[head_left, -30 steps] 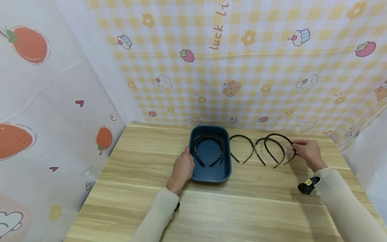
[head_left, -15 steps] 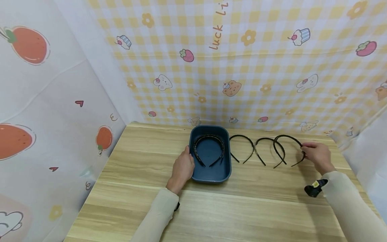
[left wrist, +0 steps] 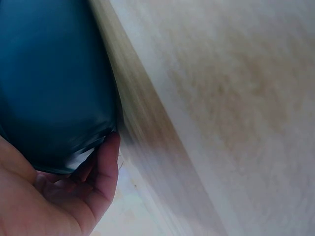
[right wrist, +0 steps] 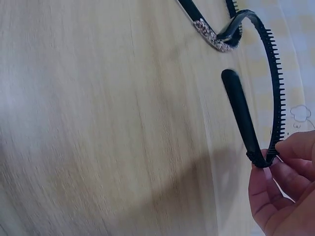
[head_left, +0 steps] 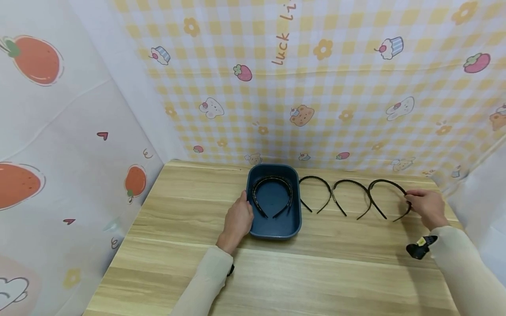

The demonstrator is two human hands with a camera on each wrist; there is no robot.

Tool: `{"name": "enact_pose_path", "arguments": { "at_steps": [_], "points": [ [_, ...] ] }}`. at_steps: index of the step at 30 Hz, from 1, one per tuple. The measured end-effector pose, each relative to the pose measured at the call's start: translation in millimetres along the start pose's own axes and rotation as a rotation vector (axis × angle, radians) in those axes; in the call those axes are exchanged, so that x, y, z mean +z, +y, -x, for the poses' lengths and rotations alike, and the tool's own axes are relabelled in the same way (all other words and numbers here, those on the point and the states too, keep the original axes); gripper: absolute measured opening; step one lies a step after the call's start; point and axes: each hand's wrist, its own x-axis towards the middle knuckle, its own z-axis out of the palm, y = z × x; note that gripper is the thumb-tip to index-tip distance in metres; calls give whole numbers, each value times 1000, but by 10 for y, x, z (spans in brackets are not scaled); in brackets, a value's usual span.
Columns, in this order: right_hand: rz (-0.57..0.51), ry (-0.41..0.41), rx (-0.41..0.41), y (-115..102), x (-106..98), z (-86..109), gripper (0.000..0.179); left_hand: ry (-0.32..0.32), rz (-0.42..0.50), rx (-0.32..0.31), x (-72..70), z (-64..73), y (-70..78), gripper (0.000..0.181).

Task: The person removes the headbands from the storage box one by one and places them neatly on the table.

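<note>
My left hand grips the left side of a dark blue tray; in the left wrist view the fingers curl at the tray's edge. Inside the tray lie black headbands, nested together, their exact number unclear. Over at the right, my right hand pinches one side of a black toothed headband between thumb and fingers. This headband's far side meets or overlaps a second headband with a speckled, glittery section. A third headband lies between that one and the tray.
The wooden table carries everything. A yellow checked cloth hangs along its back edge, close behind the headbands. White printed sheeting stands at the left, with more white sheeting at the right.
My right hand has moved rightward with its headband, which shifted from overlapping the middle headband to standing at the row's right end. The left hand and tray have stayed put.
</note>
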Motion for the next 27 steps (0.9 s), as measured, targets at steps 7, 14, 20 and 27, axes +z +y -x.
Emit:
{"name": "enact_pose_path", "arguments": {
  "at_steps": [7, 14, 20, 27],
  "points": [
    [-40, 4, 54, 21, -74, -58, 46, -3, -9, -4, -11, -11, 6, 45],
    [-49, 15, 54, 48, -86, -88, 36, -5, -11, 0, -15, -10, 5, 45],
    [14, 53, 41, 108, -71, -122, 32, -2, -19, 15, 8, -12, -18, 45],
    [11, 76, 71, 133, -58, -146, 25, 9, -23, 25, 0, -12, -5, 44]
  ]
}}
